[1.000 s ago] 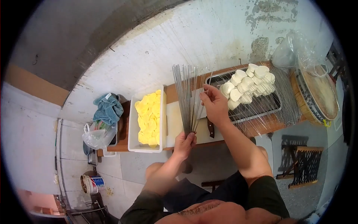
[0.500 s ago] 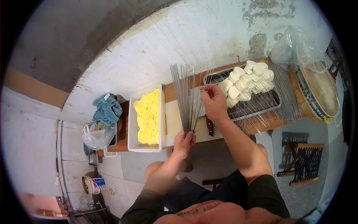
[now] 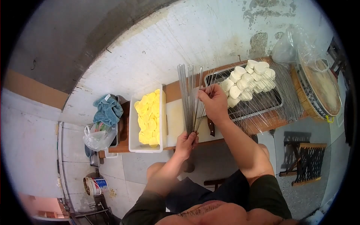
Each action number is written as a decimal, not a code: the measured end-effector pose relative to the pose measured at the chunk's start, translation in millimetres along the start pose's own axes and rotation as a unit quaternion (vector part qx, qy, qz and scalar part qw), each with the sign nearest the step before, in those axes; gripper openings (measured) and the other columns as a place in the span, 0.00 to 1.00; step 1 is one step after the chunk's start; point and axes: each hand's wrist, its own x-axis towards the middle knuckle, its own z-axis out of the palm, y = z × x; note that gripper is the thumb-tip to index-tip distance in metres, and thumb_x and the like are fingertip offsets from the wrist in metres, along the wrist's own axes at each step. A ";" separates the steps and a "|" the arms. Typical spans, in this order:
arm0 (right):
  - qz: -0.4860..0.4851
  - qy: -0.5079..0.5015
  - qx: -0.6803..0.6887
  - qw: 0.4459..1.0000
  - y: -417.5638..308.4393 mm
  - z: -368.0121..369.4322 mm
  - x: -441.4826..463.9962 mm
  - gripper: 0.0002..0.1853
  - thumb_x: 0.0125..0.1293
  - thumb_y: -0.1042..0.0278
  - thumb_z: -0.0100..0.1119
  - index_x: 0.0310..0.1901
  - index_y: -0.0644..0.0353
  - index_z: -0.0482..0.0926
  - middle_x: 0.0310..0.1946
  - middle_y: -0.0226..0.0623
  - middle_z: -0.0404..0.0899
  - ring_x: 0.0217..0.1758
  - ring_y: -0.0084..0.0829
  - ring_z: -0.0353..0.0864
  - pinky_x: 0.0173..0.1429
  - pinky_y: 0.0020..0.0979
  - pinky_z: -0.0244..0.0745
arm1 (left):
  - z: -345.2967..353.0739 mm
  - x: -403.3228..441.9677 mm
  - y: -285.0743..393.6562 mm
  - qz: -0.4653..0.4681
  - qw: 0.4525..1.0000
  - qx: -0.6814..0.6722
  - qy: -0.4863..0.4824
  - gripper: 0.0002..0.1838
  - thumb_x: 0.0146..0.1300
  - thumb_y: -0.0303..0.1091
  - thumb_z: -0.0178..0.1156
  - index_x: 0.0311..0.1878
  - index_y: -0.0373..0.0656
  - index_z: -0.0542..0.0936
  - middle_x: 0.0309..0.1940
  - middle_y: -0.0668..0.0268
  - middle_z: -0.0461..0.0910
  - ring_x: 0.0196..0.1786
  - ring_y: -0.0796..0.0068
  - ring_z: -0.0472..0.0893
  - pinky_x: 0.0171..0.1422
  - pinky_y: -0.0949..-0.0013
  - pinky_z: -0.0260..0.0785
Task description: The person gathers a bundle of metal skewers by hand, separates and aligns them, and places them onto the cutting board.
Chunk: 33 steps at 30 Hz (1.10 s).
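Mid-view, our left hand (image 3: 185,145) clenches bare metal skewers (image 3: 190,122); our right hand (image 3: 214,101) meets their upper part, its grip unclear to us. At two o'clock, white slices (image 3: 246,80) sit already skewered; at nine, yellow slices (image 3: 148,118) lie loose in a plastic bin (image 3: 164,118).

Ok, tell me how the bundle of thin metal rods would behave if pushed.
The rods are probably stiff, since they stand straight though the left hand grips them near their lower ends. They may splay or slide apart easily: their upper ends fan out and no tie shows.
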 end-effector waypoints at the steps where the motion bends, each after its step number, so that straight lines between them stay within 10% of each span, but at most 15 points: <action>1: -0.005 -0.001 0.011 1.000 0.3 0.0 -0.4 0.09 0.61 0.77 0.60 0.32 0.61 0.68 0.34 0.34 0.76 0.34 0.20 0.76 0.41 0.23 0.74 | 1.6 -0.8 1.5 0.001 1.000 0.006 0.004 0.09 0.72 0.35 0.50 0.42 0.41 0.75 0.23 0.71 0.71 0.21 0.83 0.66 0.23 0.78 0.56; 33: -0.035 0.021 -0.020 0.999 -0.1 6.7 -2.5 0.09 0.60 0.70 0.62 0.38 0.63 0.75 0.29 0.27 0.76 0.32 0.16 0.73 0.38 0.21 0.69 | 2.5 -2.1 0.9 0.000 1.000 -0.001 0.006 0.10 0.73 0.37 0.48 0.43 0.41 0.75 0.23 0.70 0.72 0.20 0.82 0.66 0.22 0.79 0.56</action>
